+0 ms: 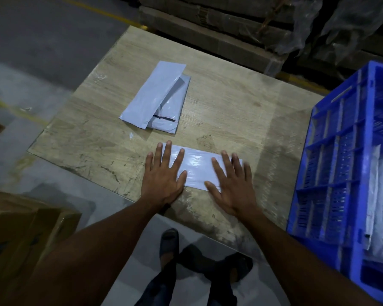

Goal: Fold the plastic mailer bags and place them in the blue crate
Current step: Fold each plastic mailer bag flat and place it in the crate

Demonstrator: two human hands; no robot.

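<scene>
Here, in the head view, the left hand (161, 175) and right hand (231, 184) press flat, fingers spread, gripping nothing, on a folded mailer bag (197, 168) near the worktop's (230, 107) front edge. Glossy plastic may spring open when released, or slide before reaching the blue crate (341, 162) at right.

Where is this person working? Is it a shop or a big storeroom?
Most likely a warehouse or packing room. There is a blue crate beside the table, cardboard boxes on the concrete floor, and wrapped stacks of flat cardboard behind.
</scene>
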